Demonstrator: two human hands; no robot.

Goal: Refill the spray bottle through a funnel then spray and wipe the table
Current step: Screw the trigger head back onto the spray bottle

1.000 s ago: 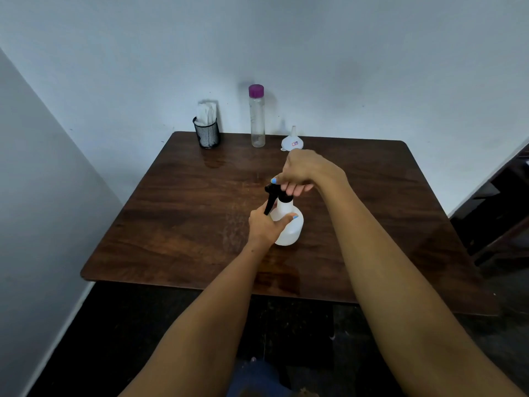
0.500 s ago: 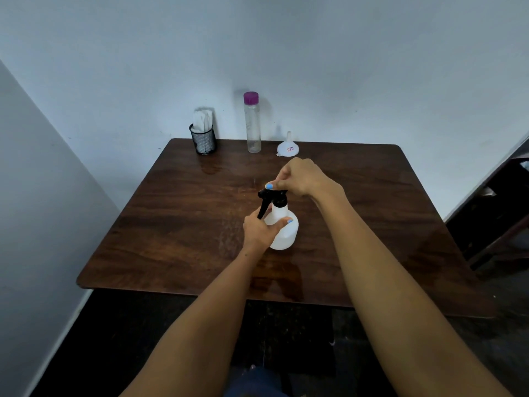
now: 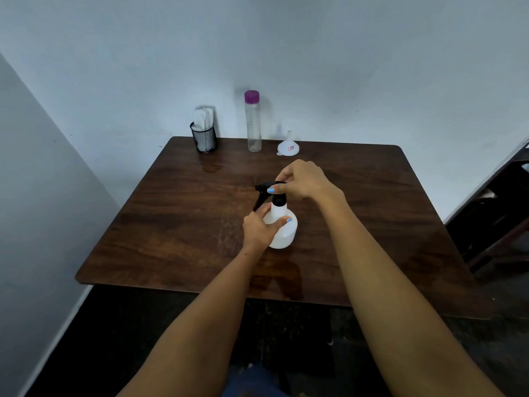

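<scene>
Centre of frame, I've got the white spray bottle (image 3: pixel 282 230) standing upright on the dark wooden surface (image 3: pixel 177 224), its black trigger head (image 3: pixel 267 190) pointing left. My left hand (image 3: pixel 259 227) wraps the bottle's body from the left, thumb across the front. My right hand (image 3: pixel 303 179) comes in from above and pinches the trigger head at the top, fingers curled over it. Moving outward, up at the far edge of the surface I see the white funnel (image 3: pixel 288 147) sitting wide mouth down, spout up. Just left of it stands a clear bottle (image 3: pixel 253 124) with a purple cap, upright near the wall. Further left, a black mesh holder (image 3: pixel 203 137) with white paper napkins (image 3: pixel 202 118) stuck in it. Lower frame, both forearms reach in from the bottom.
</scene>
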